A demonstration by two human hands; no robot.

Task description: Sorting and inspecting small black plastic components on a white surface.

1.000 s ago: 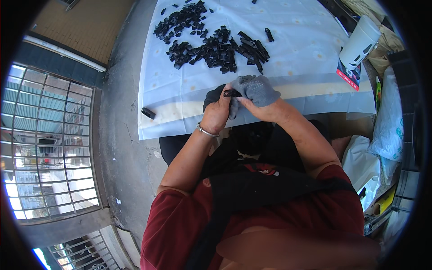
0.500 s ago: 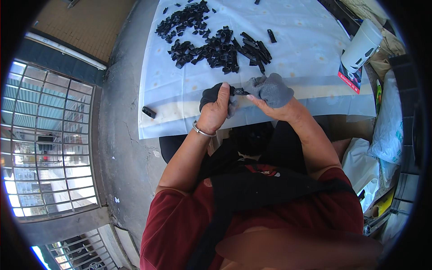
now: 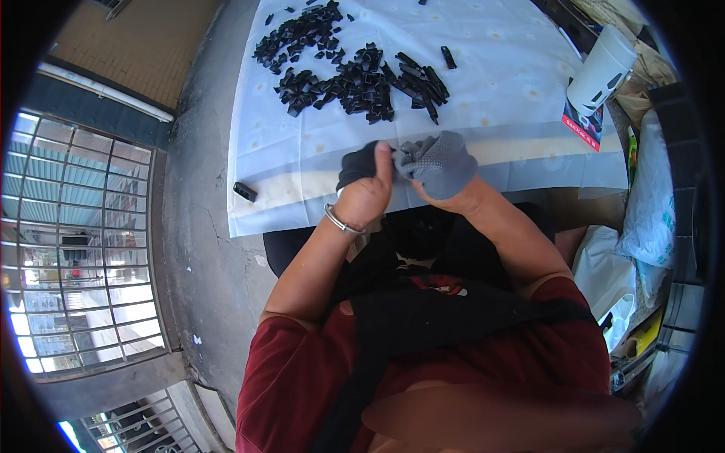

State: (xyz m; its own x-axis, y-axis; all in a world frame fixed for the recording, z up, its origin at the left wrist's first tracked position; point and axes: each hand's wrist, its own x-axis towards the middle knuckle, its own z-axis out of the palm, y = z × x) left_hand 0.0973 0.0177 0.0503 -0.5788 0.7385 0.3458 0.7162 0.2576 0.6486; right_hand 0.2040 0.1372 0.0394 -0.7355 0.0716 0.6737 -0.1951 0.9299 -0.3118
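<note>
My left hand (image 3: 365, 181), in a partly fingerless black glove with the thumb bare, is closed near the front edge of the table. Against it presses my right hand (image 3: 439, 167), in a grey dotted glove with curled fingers. The small black plastic part between them is now almost wholly hidden by the fingers. Beyond the hands lie heaps of small black plastic pieces (image 3: 355, 87) and a bunch of longer black plastic pieces (image 3: 420, 81). One black plastic piece (image 3: 244, 191) rests alone at the table's left front corner.
A pale flowered cloth (image 3: 498, 98) covers the table. On the right stand a white cylinder (image 3: 602, 72) and a red and black card (image 3: 583, 128). White plastic bags (image 3: 606, 275) lie beside my right side. Grey floor (image 3: 215, 249) and a barred window (image 3: 87, 249) are leftward.
My right hand has moved left and turned over, closing up against my left hand. The black part that showed between them is now covered. The view has shifted slightly.
</note>
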